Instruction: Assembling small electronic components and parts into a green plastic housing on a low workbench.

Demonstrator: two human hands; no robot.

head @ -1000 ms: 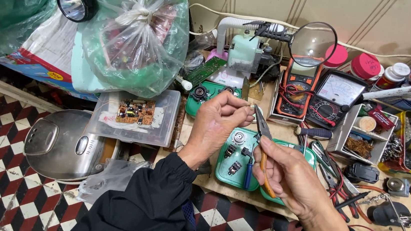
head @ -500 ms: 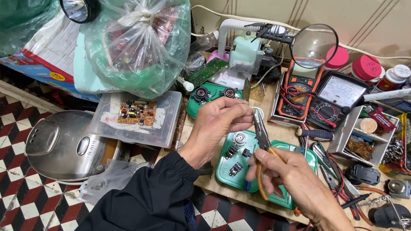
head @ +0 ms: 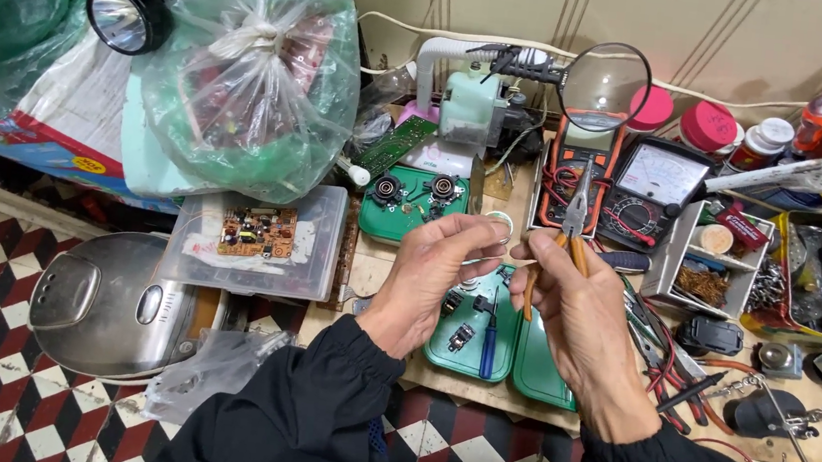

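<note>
Two hands over green tray (head: 538, 369), right hand (head: 575, 297) fingers clamped on pliers (head: 574, 212), left hand (head: 437, 274) fingers pinching small wire (head: 488, 261)

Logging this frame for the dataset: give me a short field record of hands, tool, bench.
left hand: raised over the bench, fingertips pinching a thin pale wire
right hand: holds orange-handled needle-nose pliers, nose pointing up
below hands: green plastic housing with a blue screwdriver lying in it
behind: magnifier on stand, two multimeters
left side: clear box with circuit board, tied plastic bag, rice cooker on tiled floor
</note>
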